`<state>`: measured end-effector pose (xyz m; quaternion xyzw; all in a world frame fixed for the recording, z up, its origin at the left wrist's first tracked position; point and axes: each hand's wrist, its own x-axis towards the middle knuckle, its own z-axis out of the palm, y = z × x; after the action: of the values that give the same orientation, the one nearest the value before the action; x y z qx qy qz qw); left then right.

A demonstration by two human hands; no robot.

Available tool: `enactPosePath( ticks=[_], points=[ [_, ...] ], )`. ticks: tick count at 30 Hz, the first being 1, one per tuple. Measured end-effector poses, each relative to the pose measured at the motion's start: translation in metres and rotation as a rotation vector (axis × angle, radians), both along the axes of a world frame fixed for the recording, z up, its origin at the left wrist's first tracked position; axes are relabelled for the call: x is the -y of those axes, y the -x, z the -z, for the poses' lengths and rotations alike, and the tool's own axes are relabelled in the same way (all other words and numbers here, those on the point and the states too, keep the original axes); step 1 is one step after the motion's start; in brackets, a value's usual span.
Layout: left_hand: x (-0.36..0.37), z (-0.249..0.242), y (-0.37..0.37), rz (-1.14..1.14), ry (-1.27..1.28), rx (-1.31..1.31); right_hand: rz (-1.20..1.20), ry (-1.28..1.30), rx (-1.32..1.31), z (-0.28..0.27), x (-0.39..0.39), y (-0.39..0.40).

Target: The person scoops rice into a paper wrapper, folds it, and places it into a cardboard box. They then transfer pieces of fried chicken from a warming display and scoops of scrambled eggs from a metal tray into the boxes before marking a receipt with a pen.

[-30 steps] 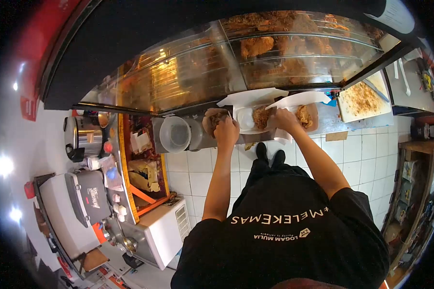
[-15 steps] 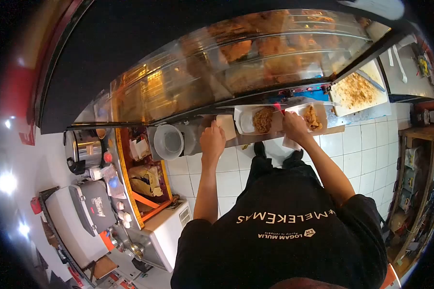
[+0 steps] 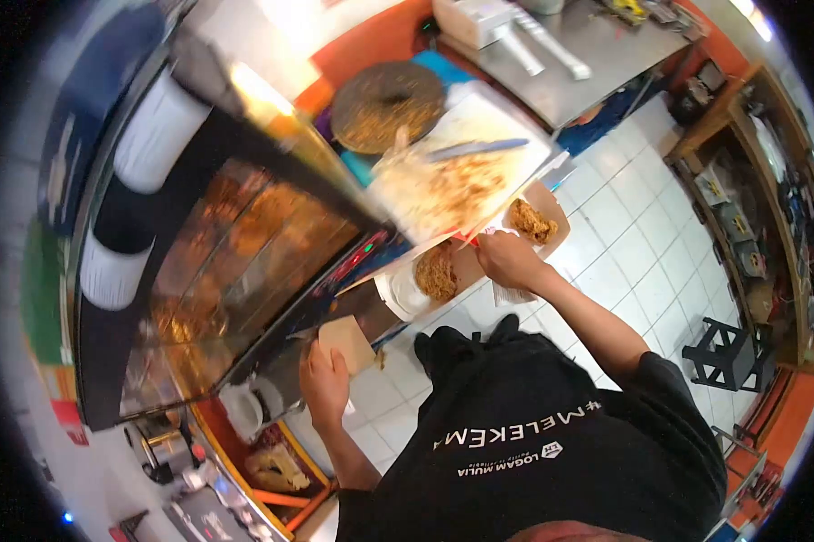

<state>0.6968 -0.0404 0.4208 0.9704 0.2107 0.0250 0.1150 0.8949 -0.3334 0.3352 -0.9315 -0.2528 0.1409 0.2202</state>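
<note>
The grip of the right hand [image 3: 506, 260] was curled at the edge of two paper boxes on the counter [image 3: 353, 312], but the picture was too blurry to tell if the fingers pinched anything or only pressed down. One open box [image 3: 425, 280] lay just to the left of that grip, touching it or nearly so, with a lump of brown, crumbly fried food inside. The other box [image 3: 538, 217] lay just past the grip, farther from the person, and it held a piece of bumpy fried chicken. Both boxes were thin brown card with white inside, and they sat side by side, so the right hand was much the nearer one to them. The left hand [image 3: 324, 384] was well apart from the boxes, down along the counter, and its grip was closed around the edge of a flat, square piece of brown card [image 3: 348, 343] that stuck up past the fingers. Past both grips stood a glass warmer [image 3: 235, 262], shiny and curved, with more brown fried pieces glowing inside. A white tray of crumbs [image 3: 457, 176] with a blue-handled tool sat beyond the far box.
</note>
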Motion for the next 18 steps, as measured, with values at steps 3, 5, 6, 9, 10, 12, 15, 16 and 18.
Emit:
enactPosePath(
  ticks=[3,5,6,9,10,12,15,16,18],
  points=[
    [0.057,-0.002,-0.044,0.074,0.142,0.021,0.047,0.002,0.019,-0.01,0.086,-0.042],
    [0.101,-0.013,-0.084,0.155,0.209,-0.022,0.139,0.002,-0.035,-0.017,0.14,-0.067],
    [0.121,-0.014,-0.105,0.173,0.223,-0.01,0.156,0.016,-0.022,-0.021,0.169,-0.08],
    [0.183,-0.005,-0.174,0.268,0.32,-0.04,0.371,-0.15,-0.229,-0.047,0.25,-0.125],
    [0.204,-0.002,-0.198,0.286,0.327,-0.07,0.377,-0.127,-0.223,-0.049,0.273,-0.142],
    [0.246,0.009,-0.249,0.296,0.364,-0.1,0.499,-0.058,-0.213,-0.047,0.332,-0.183],
    [0.302,0.022,-0.334,0.386,0.425,-0.063,0.452,0.058,-0.005,-0.016,0.424,-0.251],
    [0.322,0.028,-0.368,0.371,0.456,-0.065,0.471,0.081,0.051,-0.014,0.45,-0.277],
    [0.36,0.029,-0.426,0.409,0.414,-0.084,0.465,0.123,0.037,-0.019,0.492,-0.318]
  ],
)
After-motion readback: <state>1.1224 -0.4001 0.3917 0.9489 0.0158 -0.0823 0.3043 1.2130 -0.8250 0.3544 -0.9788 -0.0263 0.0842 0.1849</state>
